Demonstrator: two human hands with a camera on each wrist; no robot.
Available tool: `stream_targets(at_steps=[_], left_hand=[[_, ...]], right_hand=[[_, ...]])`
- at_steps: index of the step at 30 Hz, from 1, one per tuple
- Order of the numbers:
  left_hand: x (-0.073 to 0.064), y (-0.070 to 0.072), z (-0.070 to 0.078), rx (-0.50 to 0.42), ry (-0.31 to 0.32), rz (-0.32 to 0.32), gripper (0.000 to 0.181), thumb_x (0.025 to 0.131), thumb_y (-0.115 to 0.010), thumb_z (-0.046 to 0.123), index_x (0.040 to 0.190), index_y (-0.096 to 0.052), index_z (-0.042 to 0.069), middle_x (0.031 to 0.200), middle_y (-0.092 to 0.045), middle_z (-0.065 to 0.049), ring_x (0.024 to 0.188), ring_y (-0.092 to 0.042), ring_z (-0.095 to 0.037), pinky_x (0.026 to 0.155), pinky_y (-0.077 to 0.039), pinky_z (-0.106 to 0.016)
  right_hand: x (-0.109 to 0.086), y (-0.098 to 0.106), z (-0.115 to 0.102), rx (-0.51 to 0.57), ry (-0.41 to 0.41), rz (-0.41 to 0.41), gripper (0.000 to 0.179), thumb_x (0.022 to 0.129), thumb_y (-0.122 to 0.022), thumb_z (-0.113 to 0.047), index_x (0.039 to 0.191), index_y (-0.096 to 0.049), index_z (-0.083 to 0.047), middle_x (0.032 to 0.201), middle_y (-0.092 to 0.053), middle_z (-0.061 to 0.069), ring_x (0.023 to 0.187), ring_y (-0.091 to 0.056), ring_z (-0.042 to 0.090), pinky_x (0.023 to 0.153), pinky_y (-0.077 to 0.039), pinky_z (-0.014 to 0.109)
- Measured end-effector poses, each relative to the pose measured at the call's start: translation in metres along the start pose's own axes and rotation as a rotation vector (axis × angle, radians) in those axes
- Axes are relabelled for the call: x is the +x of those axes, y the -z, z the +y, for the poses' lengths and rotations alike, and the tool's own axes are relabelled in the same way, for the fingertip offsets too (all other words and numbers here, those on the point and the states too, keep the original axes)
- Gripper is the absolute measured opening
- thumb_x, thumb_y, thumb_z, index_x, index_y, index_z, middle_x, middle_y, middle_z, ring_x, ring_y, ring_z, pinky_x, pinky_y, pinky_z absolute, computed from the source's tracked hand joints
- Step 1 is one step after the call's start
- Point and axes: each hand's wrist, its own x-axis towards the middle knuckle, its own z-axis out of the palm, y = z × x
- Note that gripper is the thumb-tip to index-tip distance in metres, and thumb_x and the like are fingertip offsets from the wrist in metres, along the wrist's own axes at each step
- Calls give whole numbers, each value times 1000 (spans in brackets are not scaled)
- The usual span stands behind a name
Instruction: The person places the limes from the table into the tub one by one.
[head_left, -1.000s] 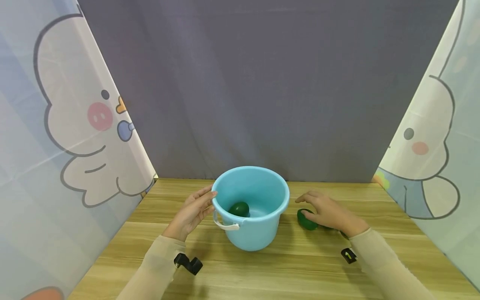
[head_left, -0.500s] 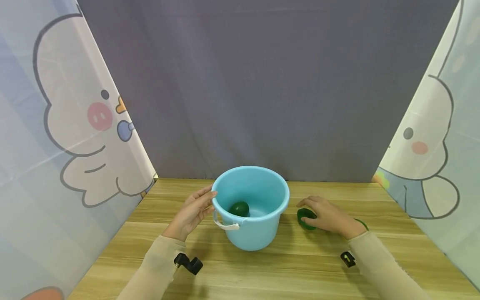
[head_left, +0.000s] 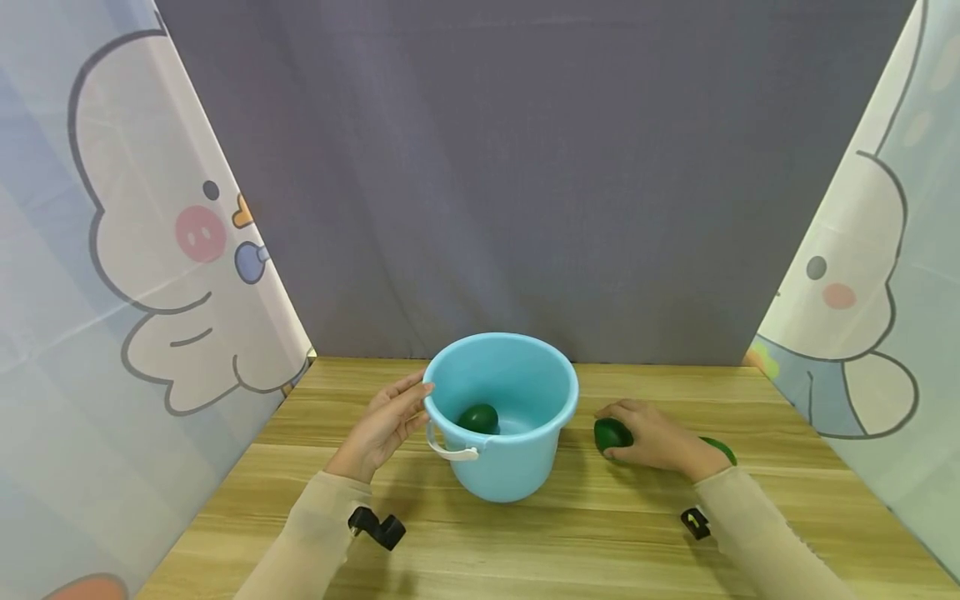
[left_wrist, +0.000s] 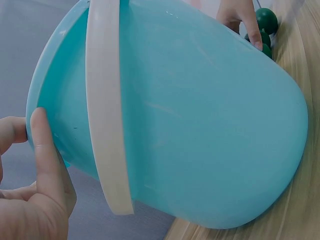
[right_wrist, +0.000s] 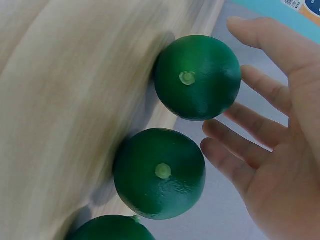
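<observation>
A light blue bucket stands in the middle of the wooden table with its white handle hanging at the left. My left hand steadies it, the fairly straight fingers touching the rim and outer wall. Inside the bucket lies a dark green lime. To the right, my right hand has fingers and thumb around another lime, low over the table. The right wrist view shows fingertips at that lime's far side, with a second lime beside it and a third lime partly cut off.
A grey curtain closes off the back edge of the table. Cartoon-printed cloths hang on the left and right. A dark mount is worn at my left wrist.
My right hand has lowered slightly, its thumb moving from over the lime to the lime's near side. My left hand and the bucket stay where they were.
</observation>
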Motion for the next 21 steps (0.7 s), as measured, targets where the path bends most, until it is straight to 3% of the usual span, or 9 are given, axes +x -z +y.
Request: stream_targets(at_steps=[21], left_hand=[[0,0,0,-13,10,8,60,100,-63,14,152,-37,2,119,-59,-12,84,-64,-8,74,-58,-16]], right_hand=[[2,-7,-5,39,-86,-74,56,82,-86,-20,130,-62,-4,131,-57,19,114,-58,37,89,-54,51]])
